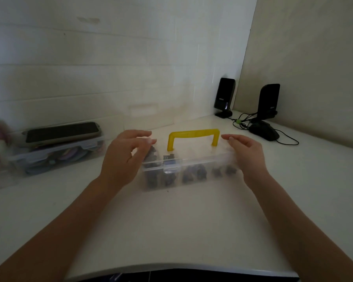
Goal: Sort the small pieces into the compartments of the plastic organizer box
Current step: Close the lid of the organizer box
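A clear plastic organizer box with a yellow handle stands upright on the white desk, straight ahead of the person, its lid down. Through the blurred front wall, small dark pieces show in several compartments side by side — what kind they are cannot be told. The left hand is at the box's left end, fingers loosely curved over the top corner, thumb lower; whether it truly clasps the box or only hovers against it is unclear. The right hand is at the right end, fingers fairly straight and together, laid along the lid's edge. To the left sits a second clear container with a dark phone lying flat on top. Toward the far right corner stand two black speakers — a black mouse lies beside the nearer one, cables trailing.
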`<act>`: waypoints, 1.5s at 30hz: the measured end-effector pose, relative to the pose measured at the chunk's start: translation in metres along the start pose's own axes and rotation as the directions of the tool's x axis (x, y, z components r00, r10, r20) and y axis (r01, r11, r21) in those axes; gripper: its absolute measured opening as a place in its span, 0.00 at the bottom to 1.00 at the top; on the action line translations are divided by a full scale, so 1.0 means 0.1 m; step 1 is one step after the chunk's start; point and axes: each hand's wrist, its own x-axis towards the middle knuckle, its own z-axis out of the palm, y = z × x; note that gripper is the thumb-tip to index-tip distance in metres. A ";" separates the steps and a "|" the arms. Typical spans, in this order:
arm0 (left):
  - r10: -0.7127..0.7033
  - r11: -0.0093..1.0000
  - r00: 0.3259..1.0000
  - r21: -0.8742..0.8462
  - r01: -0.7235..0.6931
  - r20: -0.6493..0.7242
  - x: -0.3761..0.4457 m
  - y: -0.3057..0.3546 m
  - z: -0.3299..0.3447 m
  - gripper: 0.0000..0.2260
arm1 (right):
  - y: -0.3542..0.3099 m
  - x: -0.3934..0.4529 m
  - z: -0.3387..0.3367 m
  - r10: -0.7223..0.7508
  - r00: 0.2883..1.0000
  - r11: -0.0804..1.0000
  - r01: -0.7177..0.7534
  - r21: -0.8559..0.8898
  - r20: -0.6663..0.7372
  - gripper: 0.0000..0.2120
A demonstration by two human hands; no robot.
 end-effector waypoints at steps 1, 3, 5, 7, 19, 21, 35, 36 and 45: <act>0.008 1.000 0.997 0.012 -0.009 0.077 0.01 0.01 0.00 0.23 | 0.01 0.00 0.02 -0.002 0.999 1.000 0.002 -0.003 -0.033 0.11; -0.040 0.999 0.966 0.040 0.031 0.255 0.03 0.00 0.02 0.28 | 0.02 0.01 0.05 -0.008 0.996 1.000 0.007 -0.010 -0.086 0.11; -0.077 0.995 0.941 0.085 0.051 0.330 0.07 -0.06 0.02 0.33 | 0.03 0.01 0.08 0.000 0.993 1.000 -0.003 -0.023 -0.118 0.11; -0.065 0.994 0.943 0.109 0.030 0.326 0.10 -0.09 0.01 0.32 | 0.06 -0.01 0.09 -0.004 0.992 1.000 0.000 -0.030 -0.123 0.12; -0.086 0.994 0.976 0.086 0.070 0.199 0.06 -0.15 0.01 0.33 | 0.17 -0.15 0.03 -0.225 0.951 0.928 0.276 -0.251 0.213 0.26; -0.093 0.990 0.971 0.124 0.067 0.219 0.07 -0.14 -0.02 0.34 | 0.17 -0.13 0.04 -0.216 0.952 0.923 0.272 -0.271 0.219 0.23; 0.313 0.757 0.950 0.606 -0.245 -0.007 0.00 -0.08 0.20 0.18 | 0.32 -0.11 0.33 -0.434 0.834 0.382 0.512 -0.769 0.340 0.26; 0.337 0.736 0.941 0.630 -0.247 -0.026 0.00 -0.08 0.21 0.17 | 0.33 -0.09 0.35 -0.445 0.811 0.373 0.554 -0.744 0.381 0.27; 0.143 0.594 0.987 0.791 -0.148 0.078 0.03 -0.06 0.29 0.19 | 0.37 0.21 0.89 -0.424 0.759 0.471 0.650 -0.596 0.494 0.33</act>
